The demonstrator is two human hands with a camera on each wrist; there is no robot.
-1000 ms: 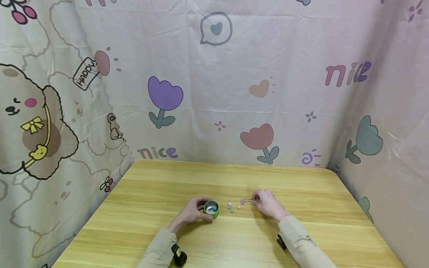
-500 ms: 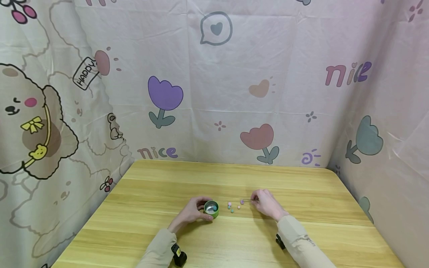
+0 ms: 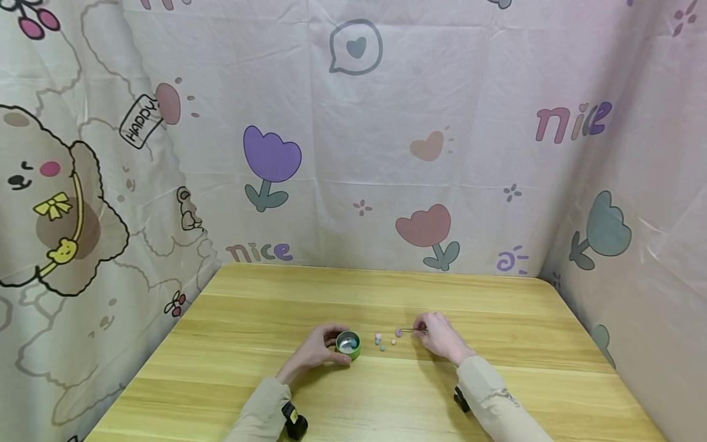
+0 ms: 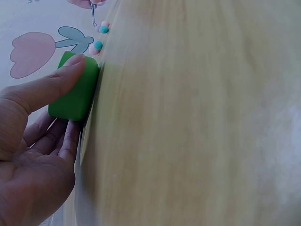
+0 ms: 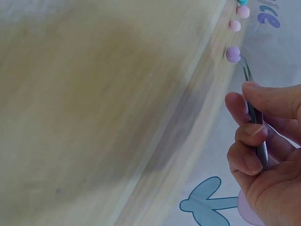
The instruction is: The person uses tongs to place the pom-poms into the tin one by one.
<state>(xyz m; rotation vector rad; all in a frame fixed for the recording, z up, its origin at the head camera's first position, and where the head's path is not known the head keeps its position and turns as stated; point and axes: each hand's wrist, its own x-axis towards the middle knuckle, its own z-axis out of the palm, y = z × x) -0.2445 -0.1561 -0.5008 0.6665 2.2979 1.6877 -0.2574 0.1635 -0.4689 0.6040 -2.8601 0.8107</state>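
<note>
My left hand (image 3: 316, 348) grips a small round green tin (image 4: 75, 89) from its left side, thumb on the near face. The tin stands upright with its top uncovered, and a blue-teal ball (image 3: 354, 344) shows inside. In my right hand (image 3: 440, 336) is a pair of tweezers (image 5: 247, 71), pinched between thumb and fingers. Their bent tips touch a purple ball (image 5: 233, 54) on the table; whether they clasp it I cannot tell. Between tin and tweezers lie several other small balls, among them a pink one (image 3: 378, 336) and a teal one (image 3: 382, 348).
Both hands work over a wooden table (image 3: 265, 294) with light grain. A printed cloth (image 3: 342, 123) hangs behind it and along both sides. A black wrist camera (image 3: 295, 423) is strapped over the left sleeve, another (image 3: 461, 399) at the right.
The right hand and tweezers have shifted very slightly left, the tips staying at the purple ball. The left hand and tin hold still.
</note>
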